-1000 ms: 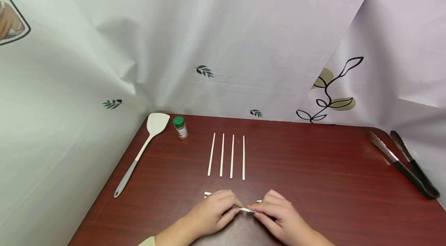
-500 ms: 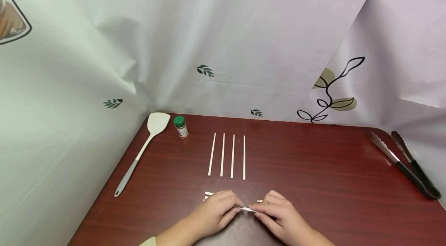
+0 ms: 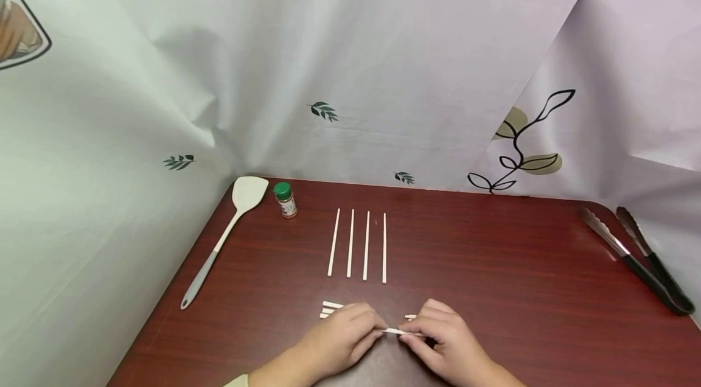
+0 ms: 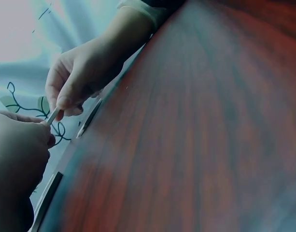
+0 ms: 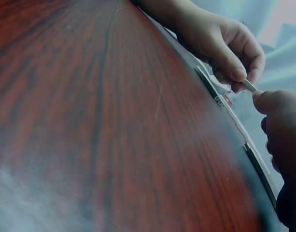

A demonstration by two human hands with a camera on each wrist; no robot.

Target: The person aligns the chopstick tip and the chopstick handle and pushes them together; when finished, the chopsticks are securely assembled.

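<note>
Two bare hands meet at the bottom centre of the head view. The left hand (image 3: 350, 335) pinches one end of a thin white stick (image 3: 391, 331) between thumb and fingers, and the right hand (image 3: 446, 335) pinches the other end the same way. A short length of the stick shows between the two grips, and both wrist views show it against the cloth.

Four white sticks (image 3: 366, 247) lie apart in a row at the middle of the frame, nearly parallel, pointing away from the person. Three stick ends (image 3: 331, 304) stick out just beside the left hand; the rest is hidden behind it. At least one small white end (image 3: 411, 317) shows beside the right hand, too covered to count. One spatula (image 3: 224, 235) lies at the left, white with a grey handle, and one pair of tongs (image 3: 652, 277) with black handles rests at the far right, its arms apart.

The table (image 3: 493, 265) is dark reddish brown with wood grain. Behind it and at its sides hangs pale, creased cloth (image 3: 411, 58) printed with three small green sprigs, one larger branch at the right and two jar drawings cut by the frame.

One small bottle (image 3: 286, 203) stands upright near the spatula's head, with a green cap on, a white label and reddish-brown contents.
</note>
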